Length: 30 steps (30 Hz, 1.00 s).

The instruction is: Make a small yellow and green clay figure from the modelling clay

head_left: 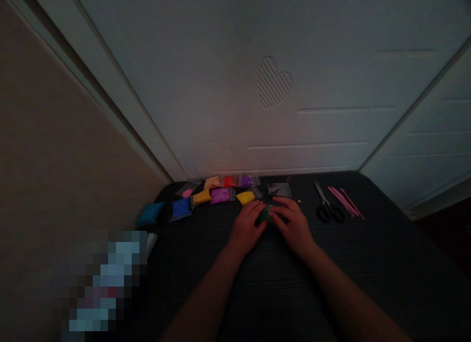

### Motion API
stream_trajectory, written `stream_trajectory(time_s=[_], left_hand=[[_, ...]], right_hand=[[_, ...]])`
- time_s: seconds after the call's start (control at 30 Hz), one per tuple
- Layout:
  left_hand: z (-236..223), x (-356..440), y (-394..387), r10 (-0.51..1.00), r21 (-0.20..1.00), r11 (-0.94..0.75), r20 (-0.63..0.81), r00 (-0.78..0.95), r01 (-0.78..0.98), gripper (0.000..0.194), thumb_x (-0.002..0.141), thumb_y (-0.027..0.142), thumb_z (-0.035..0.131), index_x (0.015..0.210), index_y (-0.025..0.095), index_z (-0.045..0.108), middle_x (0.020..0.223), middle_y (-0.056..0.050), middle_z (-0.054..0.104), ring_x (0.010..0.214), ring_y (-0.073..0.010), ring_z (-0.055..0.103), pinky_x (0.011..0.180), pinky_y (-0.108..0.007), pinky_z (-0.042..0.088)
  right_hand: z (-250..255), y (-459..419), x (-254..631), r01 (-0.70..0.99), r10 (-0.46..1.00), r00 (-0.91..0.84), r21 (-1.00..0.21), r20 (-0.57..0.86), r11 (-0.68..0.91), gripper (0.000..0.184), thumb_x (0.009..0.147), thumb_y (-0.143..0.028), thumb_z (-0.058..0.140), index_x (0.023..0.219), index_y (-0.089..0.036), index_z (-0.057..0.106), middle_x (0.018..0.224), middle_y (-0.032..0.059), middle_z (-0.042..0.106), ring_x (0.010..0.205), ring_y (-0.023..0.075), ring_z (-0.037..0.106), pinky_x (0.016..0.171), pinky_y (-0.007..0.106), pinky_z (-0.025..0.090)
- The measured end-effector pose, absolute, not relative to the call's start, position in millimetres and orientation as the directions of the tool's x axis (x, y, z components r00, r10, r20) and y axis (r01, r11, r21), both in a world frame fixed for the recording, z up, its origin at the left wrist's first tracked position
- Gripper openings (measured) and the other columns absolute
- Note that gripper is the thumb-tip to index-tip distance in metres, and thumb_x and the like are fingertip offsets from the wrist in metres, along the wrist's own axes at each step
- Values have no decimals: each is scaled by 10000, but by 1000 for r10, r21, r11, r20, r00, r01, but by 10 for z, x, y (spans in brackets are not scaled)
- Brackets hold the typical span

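Both hands meet over a small clear bag with green clay-like stuff (264,214) in it, at the middle of the dark table. My left hand (246,229) has its thumb and fingers closed on the bag's green, filled side. At the bag's clear right edge, my right hand (294,227) pinches it between thumb and fingers. Just beyond the left fingers lies a bag of yellow stuff (245,198). Behind the right fingers is a bag of dark grey stuff (278,189). Fingers cover part of the green bag.
Several colourful bags, among them a purple-pink one (221,195), a blue one (181,208) and a teal one (150,214), lie at the back left. Black-handled scissors (325,203) and pink modelling tools (344,201) lie right. A white panel (206,87) rises behind the table (272,293).
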<state>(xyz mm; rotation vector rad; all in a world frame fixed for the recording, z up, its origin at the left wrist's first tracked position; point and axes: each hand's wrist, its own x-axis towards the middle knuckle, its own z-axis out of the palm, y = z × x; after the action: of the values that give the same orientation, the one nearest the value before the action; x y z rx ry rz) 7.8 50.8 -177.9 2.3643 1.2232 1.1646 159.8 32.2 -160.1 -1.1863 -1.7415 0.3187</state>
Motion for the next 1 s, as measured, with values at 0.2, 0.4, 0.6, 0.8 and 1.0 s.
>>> stream_trajectory(time_s=[0.2, 0.4, 0.6, 0.8, 1.0], left_hand=[[-1773, 58, 504, 774, 510, -609, 550, 315, 607, 356, 714, 155, 518, 1064, 191, 468, 1089, -76, 511, 1055, -180, 446, 917, -394, 378], [-1764, 70, 478, 755, 487, -639, 546, 364, 595, 367, 707, 149, 519, 1067, 198, 471, 1097, -76, 512, 1060, -189, 446, 913, -390, 385], [-1773, 54, 503, 812, 578, -567, 513, 280, 587, 357, 707, 159, 524, 1058, 193, 465, 1084, -61, 521, 1051, -174, 449, 921, -373, 369], [-1731, 43, 516, 852, 625, -499, 483, 205, 600, 339, 701, 171, 532, 1035, 197, 479, 1047, -51, 533, 1011, -174, 475, 898, -355, 381], [-1781, -1, 565, 863, 654, -443, 496, 95, 614, 366, 676, 200, 561, 1033, 192, 482, 1021, -56, 539, 972, -192, 496, 869, -374, 393]], right_hand=[[-1610, 331, 1612, 539, 856, -55, -706, 514, 459, 183, 730, -235, 531, 893, -256, 610, 1045, 41, 547, 985, 188, 489, 862, 385, 387], [-1619, 333, 1616, 540, 852, -101, -691, 514, 481, 150, 725, -224, 538, 842, -260, 625, 988, 35, 578, 953, 189, 502, 855, 391, 389], [-1575, 327, 1616, 389, 899, 10, -830, 438, 400, 124, 739, -254, 522, 812, -236, 620, 989, 38, 570, 940, 184, 509, 860, 384, 378], [-1583, 366, 1678, -131, 988, 136, -988, 66, 84, 214, 752, -350, 497, 872, -208, 604, 948, 48, 601, 884, 186, 548, 790, 374, 419], [-1587, 372, 1691, -558, 978, -90, -804, -189, -207, 208, 738, -361, 528, 831, -197, 616, 826, 37, 642, 735, 140, 597, 687, 295, 453]])
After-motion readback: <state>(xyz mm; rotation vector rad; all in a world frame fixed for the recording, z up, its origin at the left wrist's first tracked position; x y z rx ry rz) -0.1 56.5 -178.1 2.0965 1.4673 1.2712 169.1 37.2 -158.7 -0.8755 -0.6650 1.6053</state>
